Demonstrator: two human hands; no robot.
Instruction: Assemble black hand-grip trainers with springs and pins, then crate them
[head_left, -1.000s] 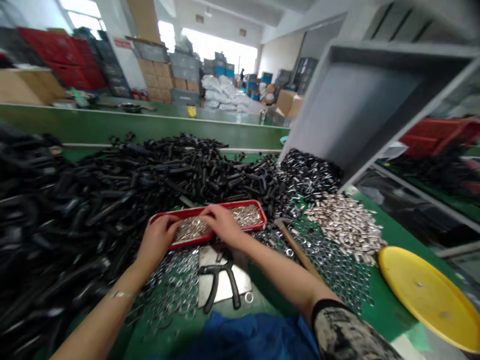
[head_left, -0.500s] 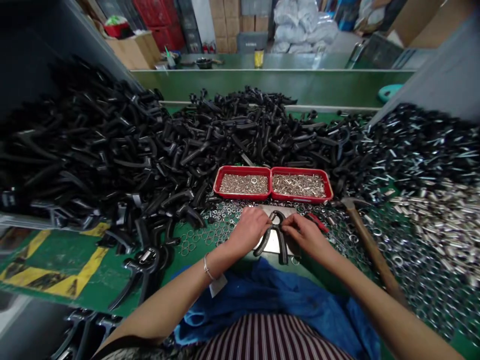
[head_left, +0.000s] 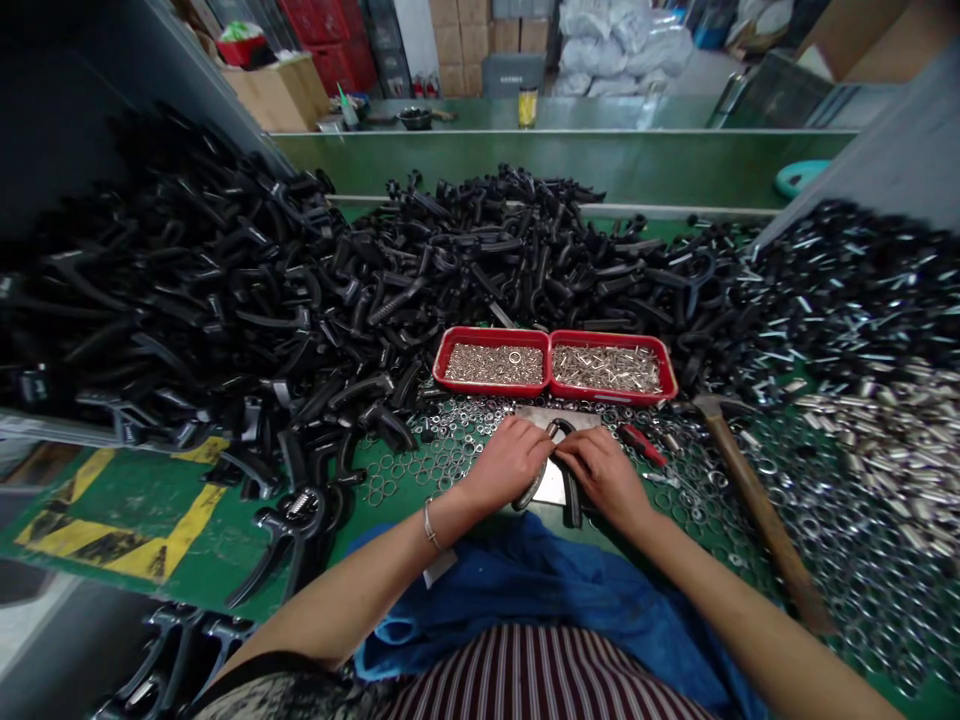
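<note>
A black spring clamp (head_left: 572, 492) lies on a small metal plate (head_left: 553, 484), its two handles spread towards me and its curved jaws pointing away. My left hand (head_left: 514, 462) is closed around the clamp's left side and covers most of that handle. From the other side, my right hand (head_left: 604, 474) pinches at the joint between the handles. Fingertips of both hands meet there. Whether a small part is between them is hidden.
Two red trays (head_left: 491, 384) of small metal pieces stand behind the plate. A hammer (head_left: 757, 510) and red-handled pliers (head_left: 643, 444) lie to the right. Black clamp parts (head_left: 300, 260) are heaped at left and back; metal rings (head_left: 847, 560) and sleeves (head_left: 892, 440) cover the right side.
Both hands have closed in over the clamp's joint, hiding more of it. My left hand now covers much of the left handle. The whole view has shifted slightly.
</note>
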